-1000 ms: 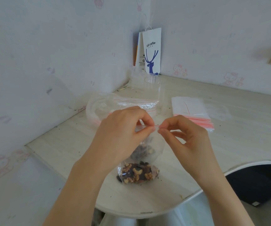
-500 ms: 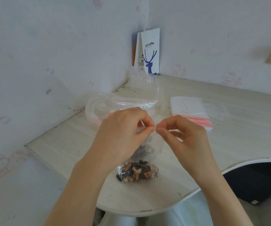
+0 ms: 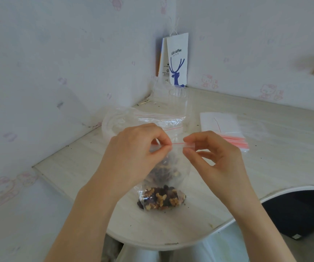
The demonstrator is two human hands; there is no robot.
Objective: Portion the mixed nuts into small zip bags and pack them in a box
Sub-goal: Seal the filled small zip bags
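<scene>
A person's left hand (image 3: 133, 154) pinches one end of the red seal (image 3: 177, 144) on a small zip bag (image 3: 181, 157) of mixed nuts (image 3: 166, 168), held above a filled bag (image 3: 161, 200) on the table (image 3: 73, 167); the right hand (image 3: 214, 159) pinches the other end. A sound closure likely needs firm, even pressure along the whole strip.

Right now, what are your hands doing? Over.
Left hand, right hand: both pinch bag top. Nuts inside. Second filled bag on table below.
</scene>
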